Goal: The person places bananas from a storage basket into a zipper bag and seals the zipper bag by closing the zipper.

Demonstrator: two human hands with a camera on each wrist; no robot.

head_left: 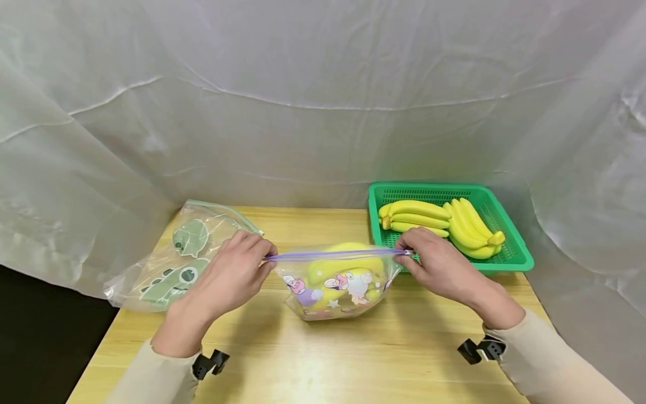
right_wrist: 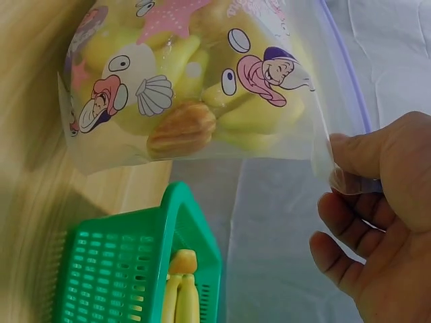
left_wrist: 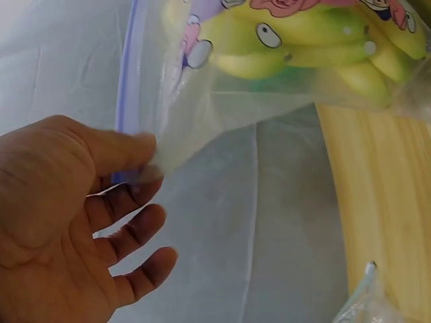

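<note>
A clear zip bag [head_left: 333, 286] with a purple zip strip and cartoon prints hangs between the two hands in the head view. Yellow bananas [left_wrist: 256, 47] show through its plastic, and a brown stem end [right_wrist: 182, 129] stands out in the right wrist view. My left hand [head_left: 237, 272] pinches the left end of the strip between thumb and forefinger, its other fingers loosely bent. At the opposite end, beside a small pale slider, my right hand [head_left: 439, 264] pinches the bag's corner. The strip is stretched taut between both hands. Whether it is sealed I cannot tell.
Behind the right hand stands a green basket [head_left: 515, 261] holding two bunches of bananas [head_left: 469, 227]. Another clear bag [head_left: 151, 275] with green dinosaur prints lies flat at the left of the wooden table [head_left: 323, 365]. Grey sheeting [head_left: 323, 140] encloses the back and sides.
</note>
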